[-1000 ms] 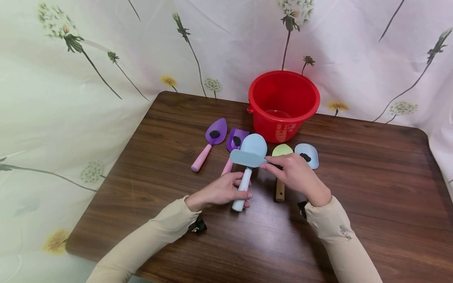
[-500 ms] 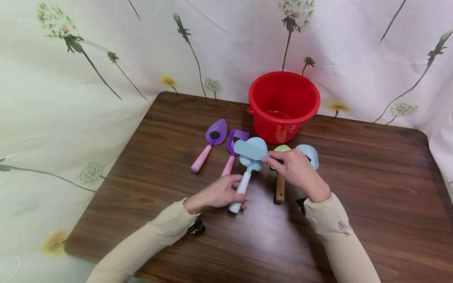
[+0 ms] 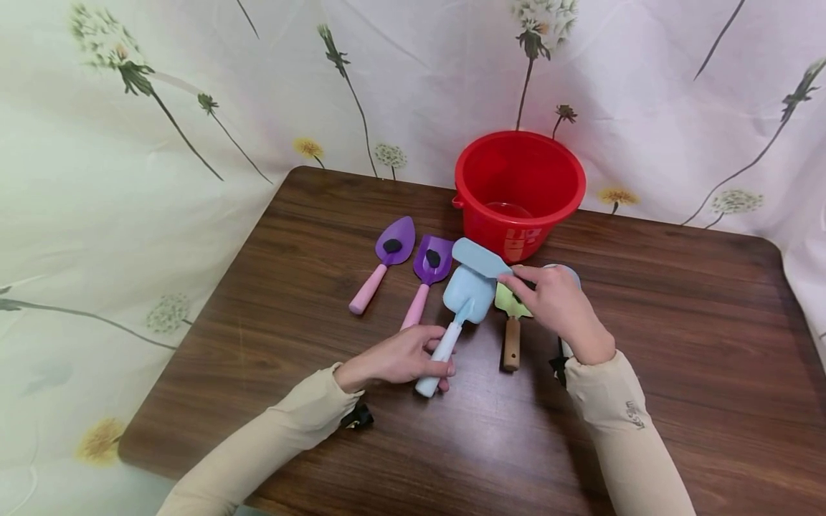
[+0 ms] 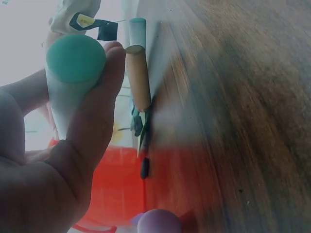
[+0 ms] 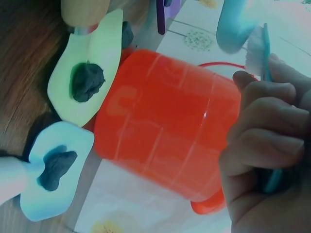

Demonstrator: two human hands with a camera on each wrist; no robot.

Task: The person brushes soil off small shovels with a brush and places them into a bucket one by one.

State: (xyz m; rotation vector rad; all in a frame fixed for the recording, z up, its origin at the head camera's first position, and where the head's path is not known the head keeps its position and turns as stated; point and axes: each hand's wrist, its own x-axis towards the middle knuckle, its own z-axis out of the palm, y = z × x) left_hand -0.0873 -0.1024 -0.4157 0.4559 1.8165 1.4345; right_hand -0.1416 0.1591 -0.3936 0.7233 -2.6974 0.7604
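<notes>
Before the red bucket (image 3: 489,228) (mouth up), held shovel (image 3: 468,295), held brush (image 3: 480,259)

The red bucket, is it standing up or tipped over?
Standing up: in the head view, the red bucket sits on the table with its mouth facing up.

Smooth held trowel (image 3: 469,295), glossy plastic bucket (image 3: 487,231), wood-grain tabletop (image 3: 684,322), cloth backdrop (image 3: 432,86)
</notes>
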